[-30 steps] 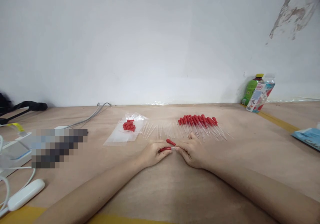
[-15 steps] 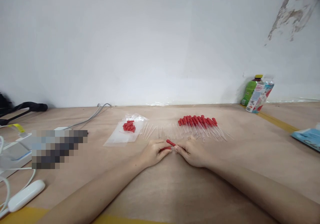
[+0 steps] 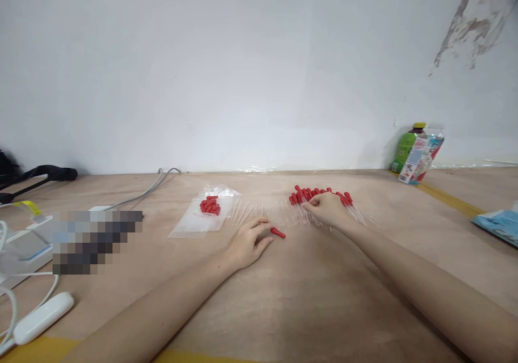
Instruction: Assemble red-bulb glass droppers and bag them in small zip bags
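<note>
My left hand (image 3: 250,242) rests on the table, thumb and fingers apart, holding nothing. Just right of its fingertips lies a single loose red rubber bulb (image 3: 278,233). Over the row of red-bulbed glass droppers (image 3: 313,192), my right hand (image 3: 326,207) has thumb and finger pinched on a dropper (image 3: 298,189), whose bulb points up and left; its tube is mostly hidden by the hand. Bare glass tubes (image 3: 273,212) lie side by side between the dropper row and a clear plastic bag (image 3: 190,225). Several red bulbs (image 3: 209,206) are heaped on that bag.
A power strip (image 3: 38,247) with cables and a white plug-like piece (image 3: 43,317) are at the left. A grey cable (image 3: 140,193) runs along the back. A green bottle (image 3: 404,150) and a carton-like bottle (image 3: 418,158) stand back right, near a blue packet (image 3: 499,224).
My right hand has moved right and away from me with the dropper, onto the row. My left hand has let go of the dropper's bulb and opened. The loose bulb stays put.
</note>
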A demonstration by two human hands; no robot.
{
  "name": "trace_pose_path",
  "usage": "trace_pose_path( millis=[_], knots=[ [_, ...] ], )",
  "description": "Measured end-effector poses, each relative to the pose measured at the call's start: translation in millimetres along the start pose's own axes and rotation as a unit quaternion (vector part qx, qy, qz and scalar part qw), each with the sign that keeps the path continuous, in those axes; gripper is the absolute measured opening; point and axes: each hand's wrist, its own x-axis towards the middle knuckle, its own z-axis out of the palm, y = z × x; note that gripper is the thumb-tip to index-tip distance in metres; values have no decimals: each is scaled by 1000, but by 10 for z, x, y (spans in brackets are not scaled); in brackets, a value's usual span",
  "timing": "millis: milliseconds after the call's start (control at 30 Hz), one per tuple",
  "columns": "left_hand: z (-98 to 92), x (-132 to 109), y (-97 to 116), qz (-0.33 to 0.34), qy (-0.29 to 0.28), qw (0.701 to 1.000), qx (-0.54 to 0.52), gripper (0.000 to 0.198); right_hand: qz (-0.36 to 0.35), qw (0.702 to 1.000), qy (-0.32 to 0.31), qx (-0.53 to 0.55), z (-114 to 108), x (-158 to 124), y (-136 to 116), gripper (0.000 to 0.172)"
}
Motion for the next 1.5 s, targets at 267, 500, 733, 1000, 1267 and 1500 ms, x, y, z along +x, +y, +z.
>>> trace_pose_path(
  millis=[267, 500, 733, 1000, 1267, 1500],
  knots=[
    [4, -8, -24, -3, -8, 1000, 0, 28, 103, 988, 19, -116, 280, 248, -105, 29],
    [-8, 10, -14, -8, -19, 1000, -2, 27, 118, 984, 4, -134, 306, 274, -60, 41],
    [-24, 5, 15, -7, -1, 1000, 19, 25, 0, 994, 42, -102, 304, 37, -202, 41],
    [-166, 26, -237, -106, 106, 971, 186, 18, -187, 981, 38, -19, 467, -443, -282, 29],
    [-488, -14, -670, -232, 170, 912, 293, 19, -275, 961, 31, -2, 437, -527, -128, 19],
    [-336, 42, -494, -175, 132, 928, 302, 18, -291, 953, 74, 37, 433, -537, -60, 9]
  ],
)
